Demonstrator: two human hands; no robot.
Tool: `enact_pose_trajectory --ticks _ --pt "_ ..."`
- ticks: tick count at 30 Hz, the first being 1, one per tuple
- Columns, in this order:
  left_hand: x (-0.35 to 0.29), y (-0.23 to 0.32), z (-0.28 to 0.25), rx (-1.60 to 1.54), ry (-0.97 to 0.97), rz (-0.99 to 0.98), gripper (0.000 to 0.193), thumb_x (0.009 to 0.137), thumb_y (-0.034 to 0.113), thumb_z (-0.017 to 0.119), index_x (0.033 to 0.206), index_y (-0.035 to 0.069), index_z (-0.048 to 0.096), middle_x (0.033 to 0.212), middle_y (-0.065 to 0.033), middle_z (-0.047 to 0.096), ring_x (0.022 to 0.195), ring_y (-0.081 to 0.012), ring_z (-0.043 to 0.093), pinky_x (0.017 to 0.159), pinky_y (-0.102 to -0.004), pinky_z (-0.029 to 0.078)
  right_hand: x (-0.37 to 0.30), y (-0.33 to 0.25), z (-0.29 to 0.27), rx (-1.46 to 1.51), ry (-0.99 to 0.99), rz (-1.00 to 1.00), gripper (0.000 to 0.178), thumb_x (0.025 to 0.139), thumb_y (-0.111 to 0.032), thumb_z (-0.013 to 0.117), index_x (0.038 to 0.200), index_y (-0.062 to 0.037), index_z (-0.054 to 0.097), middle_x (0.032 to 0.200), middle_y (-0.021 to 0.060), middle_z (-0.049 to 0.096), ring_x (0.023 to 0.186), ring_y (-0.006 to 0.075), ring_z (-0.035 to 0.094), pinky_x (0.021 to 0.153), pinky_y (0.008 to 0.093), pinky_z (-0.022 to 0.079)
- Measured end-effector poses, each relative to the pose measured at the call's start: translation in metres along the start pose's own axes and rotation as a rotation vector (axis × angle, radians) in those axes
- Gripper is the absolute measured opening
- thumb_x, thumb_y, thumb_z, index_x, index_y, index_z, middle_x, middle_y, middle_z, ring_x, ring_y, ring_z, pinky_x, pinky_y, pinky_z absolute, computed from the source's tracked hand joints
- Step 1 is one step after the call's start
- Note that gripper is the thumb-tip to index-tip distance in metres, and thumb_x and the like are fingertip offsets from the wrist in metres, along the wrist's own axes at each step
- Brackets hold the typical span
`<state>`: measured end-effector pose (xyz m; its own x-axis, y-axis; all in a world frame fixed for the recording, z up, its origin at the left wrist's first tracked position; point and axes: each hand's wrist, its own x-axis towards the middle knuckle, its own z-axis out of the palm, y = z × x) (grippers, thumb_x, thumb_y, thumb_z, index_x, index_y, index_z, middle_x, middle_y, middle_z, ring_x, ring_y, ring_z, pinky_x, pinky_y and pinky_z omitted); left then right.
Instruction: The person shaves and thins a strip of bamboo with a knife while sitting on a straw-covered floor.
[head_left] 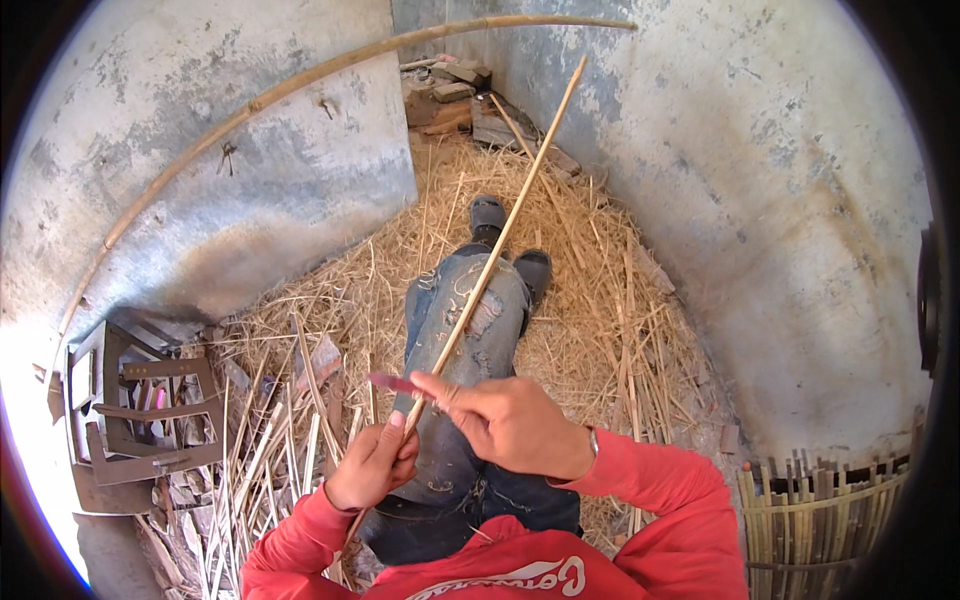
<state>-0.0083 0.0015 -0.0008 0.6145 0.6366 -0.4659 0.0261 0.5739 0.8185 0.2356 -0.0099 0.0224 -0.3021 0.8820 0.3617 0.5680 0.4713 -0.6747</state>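
A long, thin bamboo strip [500,240] slants across my lap, from below my left forearm up toward the far wall. My left hand [377,464] is closed round its lower part, thumb lying along it. Just above, my right hand [520,425] is closed on a slim reddish knife-like tool [392,382], which crosses the strip and points left. Its exact shape is partly hidden by my fingers. My legs in torn jeans [450,310] stretch out beneath the strip, with pale shavings on them.
Straw-like shavings [590,300] cover the floor. Split strips [265,460] lie at left beside a broken brown frame [160,410]. A long curved bamboo pole [250,108] arches along the left wall. Bricks [455,80] lie in the far corner; a slatted bamboo piece [820,520] stands at lower right.
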Motion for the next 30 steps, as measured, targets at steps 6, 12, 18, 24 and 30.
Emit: enact_pose_trajectory --ticks 6,12,18,24,30 --pt "-0.002 -0.007 -0.011 0.168 0.083 0.042 0.055 0.116 0.044 0.034 0.077 0.008 0.045 0.059 0.0026 0.038 0.05 -0.0082 0.035 0.048 -0.0267 0.03 0.052 0.084 -0.05 -0.136 0.416 0.168 0.032 0.103 -0.012 0.061 0.133 -0.0118 0.073 0.075 0.0206 0.068 0.054 0.023 0.062 0.056 0.0384 0.049" --pt "-0.026 -0.015 -0.021 0.535 0.21 0.155 0.054 0.115 0.04 0.044 0.077 0.003 0.055 0.061 0.0012 0.05 0.055 -0.0083 0.046 0.052 -0.0281 0.038 0.119 0.154 -0.157 -0.424 0.604 0.245 0.034 0.102 -0.02 0.062 0.134 -0.0157 0.072 0.076 0.0212 0.069 0.055 0.0272 0.062 0.058 0.0403 0.049" --pt "-0.031 -0.006 -0.019 0.731 0.282 0.189 0.059 0.114 0.044 0.044 0.075 0.002 0.058 0.059 -0.001 0.053 0.054 -0.0103 0.049 0.052 -0.0303 0.041 0.14 0.187 -0.164 -0.442 0.587 0.22 0.035 0.103 -0.02 0.062 0.136 -0.0185 0.071 0.073 0.0183 0.066 0.056 0.0241 0.059 0.059 0.0397 0.048" --pt "-0.033 0.007 -0.006 0.67 0.263 0.13 0.059 0.114 0.044 0.042 0.075 0.002 0.057 0.058 -0.0014 0.052 0.053 -0.0107 0.049 0.052 -0.0302 0.041 0.082 0.118 -0.092 -0.195 0.363 0.192 0.036 0.104 -0.017 0.062 0.139 -0.0151 0.069 0.067 0.0131 0.061 0.053 0.0135 0.047 0.052 0.0327 0.04" --pt "-0.022 0.003 0.001 0.616 0.213 0.149 0.053 0.115 0.039 0.044 0.08 0.001 0.056 0.06 -0.0004 0.051 0.053 -0.0097 0.048 0.051 -0.0297 0.04 0.029 0.061 -0.043 -0.017 0.29 0.096 0.039 0.102 -0.01 0.065 0.14 -0.0085 0.067 0.069 0.015 0.064 0.053 0.0101 0.049 0.051 0.0326 0.042"
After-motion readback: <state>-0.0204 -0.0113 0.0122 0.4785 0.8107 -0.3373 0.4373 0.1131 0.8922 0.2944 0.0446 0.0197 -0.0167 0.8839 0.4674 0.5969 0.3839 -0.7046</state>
